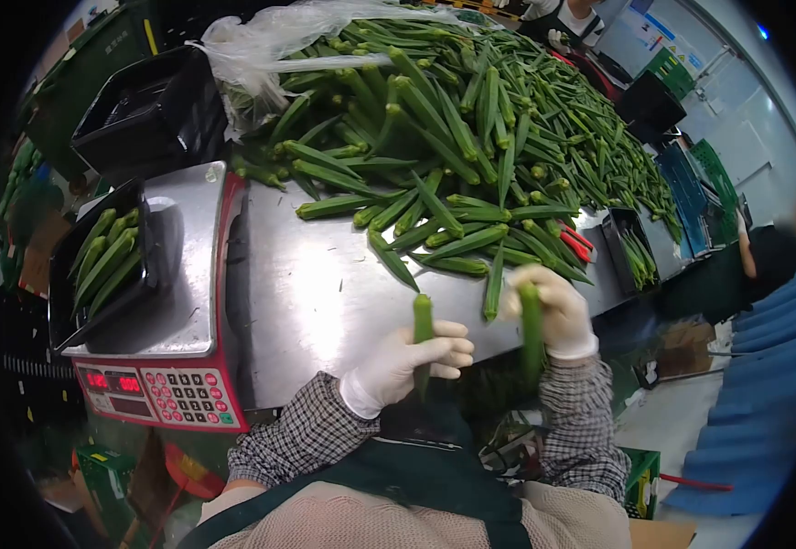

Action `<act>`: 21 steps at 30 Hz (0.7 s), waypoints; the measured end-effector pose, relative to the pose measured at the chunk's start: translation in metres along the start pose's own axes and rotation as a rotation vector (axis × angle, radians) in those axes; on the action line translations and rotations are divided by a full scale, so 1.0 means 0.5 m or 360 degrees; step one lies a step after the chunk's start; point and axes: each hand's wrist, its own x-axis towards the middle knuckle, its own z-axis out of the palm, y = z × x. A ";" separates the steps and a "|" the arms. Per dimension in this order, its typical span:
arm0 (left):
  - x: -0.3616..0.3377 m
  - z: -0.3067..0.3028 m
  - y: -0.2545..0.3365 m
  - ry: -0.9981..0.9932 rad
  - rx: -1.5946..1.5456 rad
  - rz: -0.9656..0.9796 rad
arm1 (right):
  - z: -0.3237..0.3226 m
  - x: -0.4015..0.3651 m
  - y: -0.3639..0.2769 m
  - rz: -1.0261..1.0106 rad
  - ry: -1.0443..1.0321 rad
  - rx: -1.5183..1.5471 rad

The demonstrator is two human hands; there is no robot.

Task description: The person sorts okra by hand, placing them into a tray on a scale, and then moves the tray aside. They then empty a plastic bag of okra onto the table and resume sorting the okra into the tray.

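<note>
My left hand point(412, 366), in a white glove, grips an okra pod point(424, 320) that points upward between thumb and fingers. To its right, my gloved right hand point(553, 309) holds a second okra pod point(532, 334), slightly blurred. Both hands are over the near edge of the steel table point(297, 302). Just beyond them spreads a large heap of okra point(453, 137). A black tray point(137, 284) with several okra pods point(108, 252) rests on the red-sided scale point(188, 265) at the left.
Stacked black trays point(155, 114) stand behind the scale, near a clear plastic bag point(261, 55). Red-handled scissors point(576, 242) lie at the heap's right edge, beside another black tray point(631, 252) holding okra. Other people point(773, 261) stand at the right and far end.
</note>
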 end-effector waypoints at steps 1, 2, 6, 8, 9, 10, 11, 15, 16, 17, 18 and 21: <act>-0.001 0.003 0.000 0.0057 -0.0022 0.0027 | -0.015 -0.046 -0.033 0.0193 0.0112 -0.0377; -0.002 0.003 0.002 0.0087 -0.0075 0.0048 | 0.001 -0.071 -0.057 0.0340 0.0268 -0.0667; 0.005 0.005 -0.004 0.0144 -0.0169 0.0092 | 0.020 -0.097 -0.033 0.0409 0.0824 -0.1620; 0.010 -0.001 -0.009 0.0166 -0.0191 0.0128 | 0.048 -0.066 0.019 0.0279 0.0893 -0.1961; 0.010 -0.002 -0.011 0.0164 -0.0210 0.0142 | 0.061 -0.051 0.043 0.0185 0.0899 -0.2219; 0.009 -0.003 -0.011 0.0160 -0.0228 0.0157 | 0.056 -0.041 0.069 0.0110 0.0904 -0.2395; 0.007 -0.005 -0.011 0.0156 -0.0245 0.0173 | 0.044 -0.031 0.097 0.0033 0.0907 -0.2571; 0.007 -0.006 -0.011 0.0165 -0.0194 0.0164 | 0.023 -0.057 0.063 0.0015 0.1260 -0.1935; 0.007 -0.007 -0.012 0.0156 -0.0192 0.0168 | 0.023 -0.072 0.040 -0.0010 0.1298 -0.1690; 0.008 -0.008 -0.013 0.0147 -0.0189 0.0174 | 0.023 -0.088 0.020 0.0017 0.1278 -0.1393; 0.010 -0.008 -0.013 0.0148 -0.0210 0.0171 | 0.024 -0.105 -0.006 0.0143 0.1125 -0.1137; 0.011 -0.003 -0.011 0.0154 -0.0237 0.0138 | 0.046 -0.120 -0.050 0.0454 0.0508 -0.0884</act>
